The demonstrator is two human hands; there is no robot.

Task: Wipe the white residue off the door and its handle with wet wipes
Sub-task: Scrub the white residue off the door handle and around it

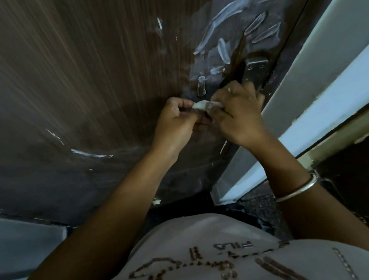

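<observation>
A dark brown wood-grain door (77, 71) fills the view. Thick white residue streaks (222, 23) smear it above and left of the metal handle plate (254, 70); thinner streaks (87, 154) lie lower left. The handle itself is mostly hidden behind my right hand. My left hand (177, 119) and my right hand (236, 112) are close together in front of the door just below the plate. Both pinch a small crumpled white wet wipe (201, 105) held between them.
A white door frame (310, 73) runs diagonally along the door's right edge. A light wall (17, 241) sits at lower left. A dark speckled floor (256, 205) shows below. A metal bangle (301, 189) circles my right wrist.
</observation>
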